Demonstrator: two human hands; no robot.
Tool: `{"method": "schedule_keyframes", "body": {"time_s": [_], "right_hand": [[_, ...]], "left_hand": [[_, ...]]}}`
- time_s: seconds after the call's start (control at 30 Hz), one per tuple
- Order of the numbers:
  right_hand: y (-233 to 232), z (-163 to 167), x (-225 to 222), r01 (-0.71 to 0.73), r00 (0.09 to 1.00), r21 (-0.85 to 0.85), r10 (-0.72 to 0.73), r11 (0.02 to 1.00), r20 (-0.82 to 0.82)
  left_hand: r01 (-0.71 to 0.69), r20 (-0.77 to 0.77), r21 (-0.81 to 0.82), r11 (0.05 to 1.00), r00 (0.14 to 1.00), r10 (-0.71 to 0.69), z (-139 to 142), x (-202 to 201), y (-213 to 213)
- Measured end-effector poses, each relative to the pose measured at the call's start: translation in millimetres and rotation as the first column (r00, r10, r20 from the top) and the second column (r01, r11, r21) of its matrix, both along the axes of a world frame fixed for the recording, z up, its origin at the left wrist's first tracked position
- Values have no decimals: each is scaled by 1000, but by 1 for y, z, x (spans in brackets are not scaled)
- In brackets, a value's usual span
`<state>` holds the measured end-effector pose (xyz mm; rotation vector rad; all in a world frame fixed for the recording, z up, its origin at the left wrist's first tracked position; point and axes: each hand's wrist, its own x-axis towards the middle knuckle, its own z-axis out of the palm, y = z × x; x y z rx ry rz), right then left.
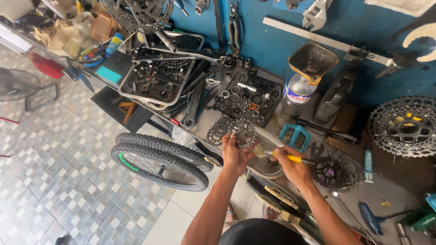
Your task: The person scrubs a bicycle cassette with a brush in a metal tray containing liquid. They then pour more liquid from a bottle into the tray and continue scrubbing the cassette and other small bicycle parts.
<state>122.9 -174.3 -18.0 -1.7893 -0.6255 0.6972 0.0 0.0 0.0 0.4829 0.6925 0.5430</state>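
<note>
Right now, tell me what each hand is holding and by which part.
Left hand grips a toothed bicycle sprocket by its lower edge. Right hand holds a yellow-handled brush by the handle, bristles toward the sprocket.

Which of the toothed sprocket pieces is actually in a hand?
The small sprocket held up in the left hand over the metal bowl. The large cassette at far right and the dark one beside the right hand lie on the bench.

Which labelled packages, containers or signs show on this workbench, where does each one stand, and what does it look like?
Clear plastic bottle: bench centre, under a dirty yellow funnel; white, blue and red label band.
Small blue tube: upright, right of the hands, pale label.
Blue-and-yellow can: far left clutter, cylindrical.
No screens or signs.
</note>
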Motion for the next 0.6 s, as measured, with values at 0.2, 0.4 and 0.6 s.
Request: {"method": "schedule_keyframes", "body": {"time_s": [0.2,0.4,0.6], "right_hand": [[-4,-2,11,92,988,5,-91,996,-124],[-8,-8,10,45,994,-117,-33,992,104],[-19,15,-13,-97,895,-290,211,952,393]], "left_hand": [[-6,-26,-52,999,1000,4,3,2,-1],[5,-1,-65,998,1000,-5,0,3,-1],[-31,45,-3,999,998,32,-24,-3,5]]}}
